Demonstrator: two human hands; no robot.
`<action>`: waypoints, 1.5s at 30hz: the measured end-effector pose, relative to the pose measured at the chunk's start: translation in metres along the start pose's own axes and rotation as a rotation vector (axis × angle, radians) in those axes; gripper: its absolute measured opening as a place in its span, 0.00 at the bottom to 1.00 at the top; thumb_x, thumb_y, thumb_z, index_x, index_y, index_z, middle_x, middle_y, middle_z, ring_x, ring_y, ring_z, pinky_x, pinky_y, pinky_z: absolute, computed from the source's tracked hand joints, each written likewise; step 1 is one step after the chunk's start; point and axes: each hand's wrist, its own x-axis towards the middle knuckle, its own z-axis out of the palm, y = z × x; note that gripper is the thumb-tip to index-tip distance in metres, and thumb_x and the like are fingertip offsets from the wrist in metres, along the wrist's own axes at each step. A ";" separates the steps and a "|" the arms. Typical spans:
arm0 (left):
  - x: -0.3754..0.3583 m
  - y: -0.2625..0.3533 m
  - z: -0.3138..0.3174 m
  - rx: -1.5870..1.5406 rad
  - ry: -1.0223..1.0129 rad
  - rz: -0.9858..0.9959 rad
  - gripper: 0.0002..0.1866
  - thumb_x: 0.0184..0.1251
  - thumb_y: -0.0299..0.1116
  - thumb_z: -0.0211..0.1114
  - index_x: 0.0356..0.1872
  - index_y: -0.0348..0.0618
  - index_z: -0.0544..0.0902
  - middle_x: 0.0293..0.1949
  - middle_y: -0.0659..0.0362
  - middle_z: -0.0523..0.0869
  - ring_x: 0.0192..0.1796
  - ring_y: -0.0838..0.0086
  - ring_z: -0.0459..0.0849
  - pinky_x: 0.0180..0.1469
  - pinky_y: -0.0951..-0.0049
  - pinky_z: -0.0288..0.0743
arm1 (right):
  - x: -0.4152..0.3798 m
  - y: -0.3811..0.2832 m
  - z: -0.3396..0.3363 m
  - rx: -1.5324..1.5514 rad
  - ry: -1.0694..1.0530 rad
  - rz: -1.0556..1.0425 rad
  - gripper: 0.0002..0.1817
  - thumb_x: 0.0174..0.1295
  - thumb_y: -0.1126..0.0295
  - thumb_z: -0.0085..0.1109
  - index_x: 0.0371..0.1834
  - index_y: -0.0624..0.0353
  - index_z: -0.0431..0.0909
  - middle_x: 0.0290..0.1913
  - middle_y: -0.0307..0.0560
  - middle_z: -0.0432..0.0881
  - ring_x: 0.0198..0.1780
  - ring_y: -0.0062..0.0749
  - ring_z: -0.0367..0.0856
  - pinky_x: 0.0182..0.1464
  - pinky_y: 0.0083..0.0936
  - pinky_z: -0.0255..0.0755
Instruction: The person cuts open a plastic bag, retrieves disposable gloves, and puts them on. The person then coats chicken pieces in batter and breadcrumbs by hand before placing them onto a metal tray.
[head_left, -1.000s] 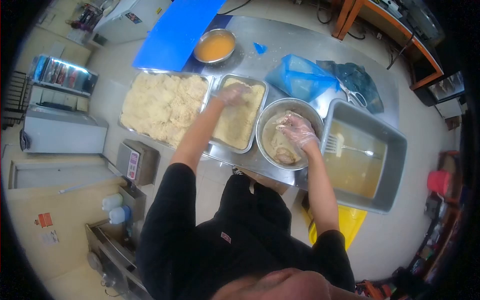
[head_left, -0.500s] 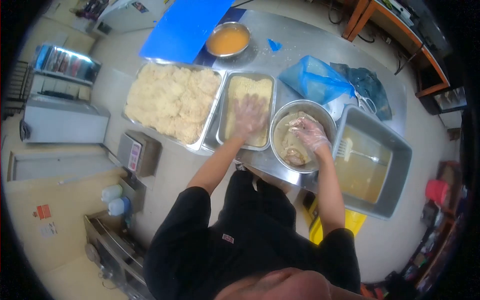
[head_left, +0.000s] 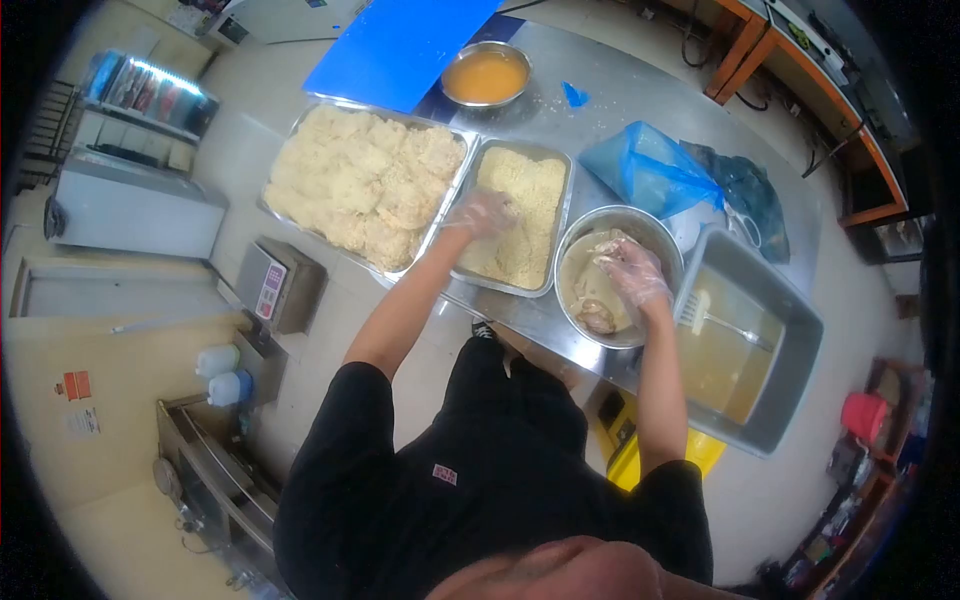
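My left hand [head_left: 483, 213], in a clear plastic glove, is at the left side of a metal tray of pale crumbs [head_left: 525, 215]. Its fingers are loosely bent, apart, touching the crumbs; motion blurs them a little. Inside a round steel bowl [head_left: 667, 233] of thin batter, my gloved right hand [head_left: 637, 272] is closed on a wet, batter-coated piece of meat [head_left: 606, 246], partly hidden by the fingers. Another piece of meat [head_left: 597, 318] lies low in the same bowl. Left of the crumb tray, a larger tray holds a heap of crumb-coated pieces [head_left: 360, 180].
To the right stands a grey tub [head_left: 800, 370] of cloudy liquid with a slotted turner [head_left: 735, 328]. Behind are a blue plastic bag [head_left: 650, 170], an orange-filled bowl [head_left: 485, 78] and a blue board [head_left: 395, 50]. A scale [head_left: 280, 285] stands left of the steel table.
My left hand has shifted from lying spread on the middle of the crumbs to the tray's left side. My right hand stays in the bowl with the meat. The camera view has shifted slightly.
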 end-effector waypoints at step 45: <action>-0.074 0.017 -0.026 0.135 0.585 0.128 0.29 0.80 0.41 0.51 0.77 0.41 0.63 0.76 0.44 0.66 0.71 0.51 0.75 0.70 0.59 0.71 | -0.008 -0.033 -0.019 -0.544 -0.098 -0.010 0.18 0.63 0.61 0.64 0.51 0.59 0.86 0.56 0.58 0.85 0.57 0.53 0.84 0.61 0.42 0.76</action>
